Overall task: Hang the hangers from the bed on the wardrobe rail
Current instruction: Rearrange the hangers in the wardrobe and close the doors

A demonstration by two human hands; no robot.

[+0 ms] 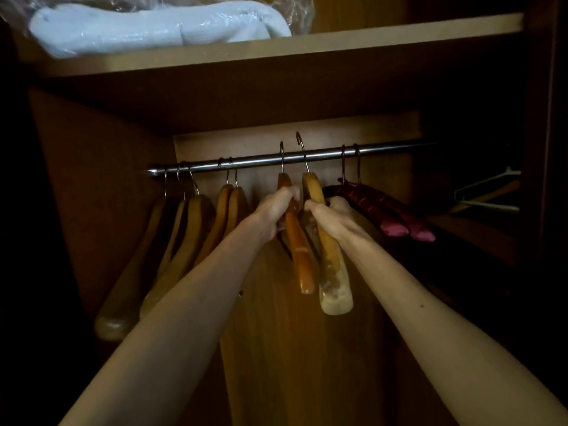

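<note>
The left hand was curled round the neck of an amber hanger, and the right hand was curled the same way round a paler hanger, each grip closed tight just below the hook. Both hangers were up at the rail: the amber one's hook crossed the rail, though whether it already bore on it could not be told, while the paler one's hook stood above the rail and looked not yet seated. These looked like solid wooden hangers, stiff and fairly light, with a smooth varnished finish that might slip a little in a loose hold; taking them at the neck, close to the hook, seemed the best way to steer the hook over the bar, since a hold out on an arm would probably let the hanger swing. They seemed sturdy enough to be set down without special care. Counting outward: two hangers in the hands; to the left, a pair of wooden hangers already hung, and beyond them what appeared to be three more, judging by the hooks; to the right, two dark red padded hangers on the rail. Further right, in shadow, lay at least one pale thin hanger; the number there could not be told. Above, one shelf carried one wrapped white bundle.
</note>
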